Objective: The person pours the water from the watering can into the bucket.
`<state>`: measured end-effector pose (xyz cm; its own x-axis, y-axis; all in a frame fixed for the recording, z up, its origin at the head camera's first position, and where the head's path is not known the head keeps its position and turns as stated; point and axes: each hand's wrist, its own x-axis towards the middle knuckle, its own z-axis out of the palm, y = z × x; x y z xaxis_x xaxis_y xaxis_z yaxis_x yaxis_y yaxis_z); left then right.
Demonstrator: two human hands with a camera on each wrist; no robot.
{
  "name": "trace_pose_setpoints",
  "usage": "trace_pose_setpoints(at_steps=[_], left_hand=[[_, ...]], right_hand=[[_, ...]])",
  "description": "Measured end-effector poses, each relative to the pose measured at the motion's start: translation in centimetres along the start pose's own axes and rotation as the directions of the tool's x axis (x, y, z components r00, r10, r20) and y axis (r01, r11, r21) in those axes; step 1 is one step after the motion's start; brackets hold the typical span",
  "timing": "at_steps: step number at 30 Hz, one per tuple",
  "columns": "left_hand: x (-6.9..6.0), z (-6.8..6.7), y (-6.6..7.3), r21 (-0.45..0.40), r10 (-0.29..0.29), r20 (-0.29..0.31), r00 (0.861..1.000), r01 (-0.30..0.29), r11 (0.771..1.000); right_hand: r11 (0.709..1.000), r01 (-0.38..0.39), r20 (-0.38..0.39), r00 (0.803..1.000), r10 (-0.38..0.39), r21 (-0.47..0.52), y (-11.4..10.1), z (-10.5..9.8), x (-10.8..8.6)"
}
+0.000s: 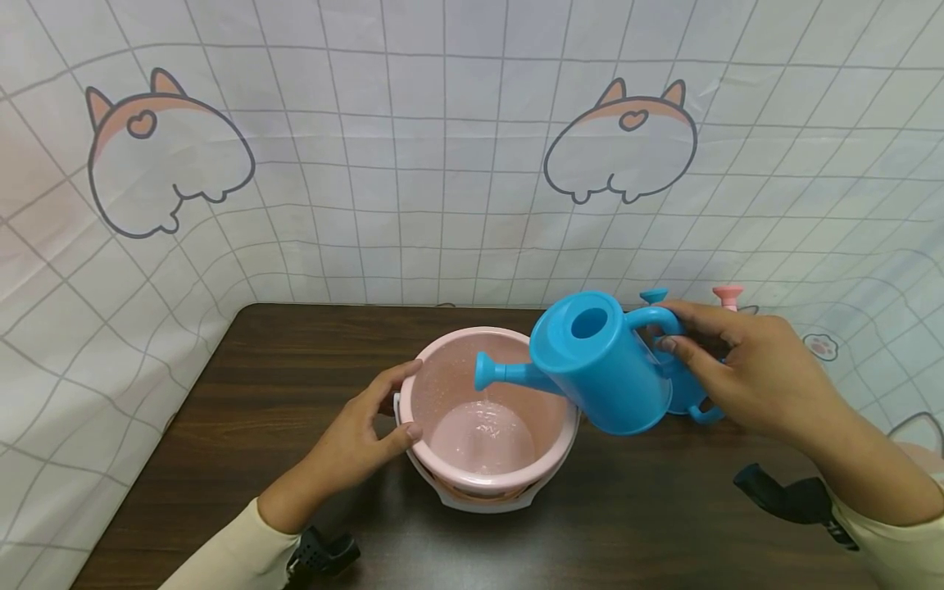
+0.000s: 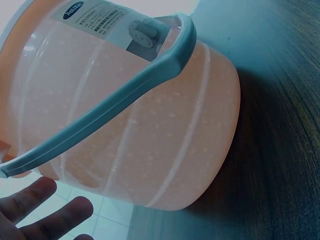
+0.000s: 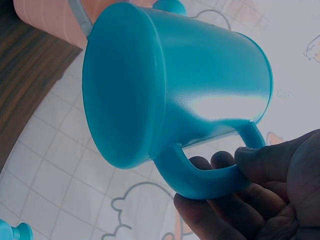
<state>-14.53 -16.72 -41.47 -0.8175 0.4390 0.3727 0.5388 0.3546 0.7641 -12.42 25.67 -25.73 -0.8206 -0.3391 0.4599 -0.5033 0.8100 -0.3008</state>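
Observation:
My right hand (image 1: 767,377) grips the handle of a blue watering can (image 1: 612,369), tilted over a pink bucket (image 1: 487,482). Its spout, ending in a small round head, points left above the bucket's opening. Rippling water (image 1: 487,422) lies at the bottom, below the spout. In the right wrist view, fingers and thumb wrap the handle (image 3: 200,182), and the can's base faces the camera. My left hand (image 1: 361,434) holds the bucket's left rim with thumb and forefinger; in the left wrist view, other fingers (image 2: 65,220) extend beside the wall. The bucket's handle (image 2: 100,117) hangs down its side.
Behind the held can stand another blue watering can (image 1: 682,397), partly hidden, and a pink spout head (image 1: 728,293). All this is on a dark wooden table (image 1: 295,352). A white grid-patterned cloth (image 1: 413,180) with cartoon animals hangs behind and around it.

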Motion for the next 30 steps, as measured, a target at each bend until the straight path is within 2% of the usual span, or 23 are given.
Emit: trace_pose_setpoints(at_steps=[10, 30], left_hand=[[0.09, 0.11, -0.03, 0.008, 0.020, -0.009, 1.000, -0.020, 1.000], [0.05, 0.15, 0.03, 0.004, 0.016, -0.014, 1.000, -0.016, 1.000]], right_hand=[[0.999, 0.029, -0.009, 1.000, -0.029, -0.016, 0.01, -0.13, -0.05], [1.000, 0.009, 0.021, 1.000, -0.008, -0.008, -0.33, -0.16, -0.03]])
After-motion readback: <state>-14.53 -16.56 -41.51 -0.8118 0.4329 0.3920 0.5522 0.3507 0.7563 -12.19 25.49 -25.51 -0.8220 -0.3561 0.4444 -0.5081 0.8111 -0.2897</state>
